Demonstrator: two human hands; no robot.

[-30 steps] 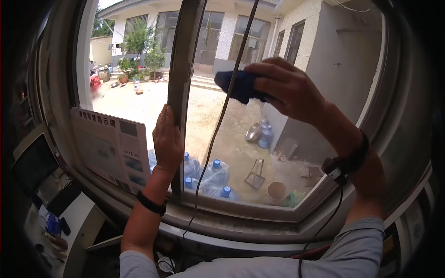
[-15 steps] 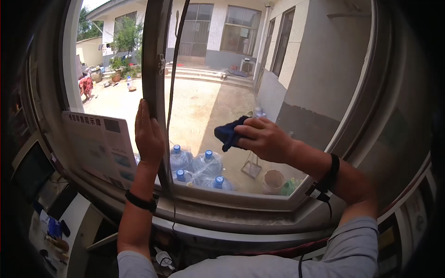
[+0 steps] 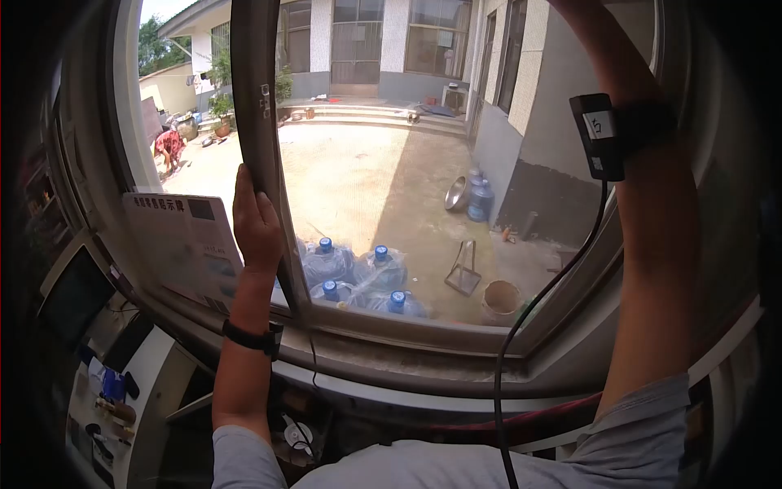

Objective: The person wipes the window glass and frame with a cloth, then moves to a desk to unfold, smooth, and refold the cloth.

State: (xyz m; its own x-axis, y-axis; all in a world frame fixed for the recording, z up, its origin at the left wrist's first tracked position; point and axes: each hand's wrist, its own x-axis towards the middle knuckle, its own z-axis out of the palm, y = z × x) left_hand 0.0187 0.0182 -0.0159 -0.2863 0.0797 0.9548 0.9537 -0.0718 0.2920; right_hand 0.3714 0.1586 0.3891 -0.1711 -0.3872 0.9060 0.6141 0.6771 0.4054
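Observation:
My left hand (image 3: 258,232) rests flat on the dark upright frame (image 3: 259,122) of the window, fingers stretched upward and thumb apart. A black band (image 3: 248,337) circles that wrist. My right arm (image 3: 656,236) reaches up along the right side of the window, and its hand lies beyond the top edge, so the cloth seen in it earlier is hidden too. Strapped to this forearm is a small black box (image 3: 597,137), from which a black cable (image 3: 533,306) hangs down. Between my arms spreads the window glass (image 3: 366,179).
Behind the glass stand several big water bottles (image 3: 381,273) in plastic wrap, a bucket (image 3: 500,301) and a metal basin (image 3: 456,194). A printed board (image 3: 183,248) leans at the left. Below it are a monitor (image 3: 73,289) and a cluttered desk (image 3: 151,383). A person (image 3: 169,149) bends over in the yard.
My right hand, with the dark blue cloth, has gone from the middle of the glass up out of view. My left hand stays on the frame. The view has shifted slightly.

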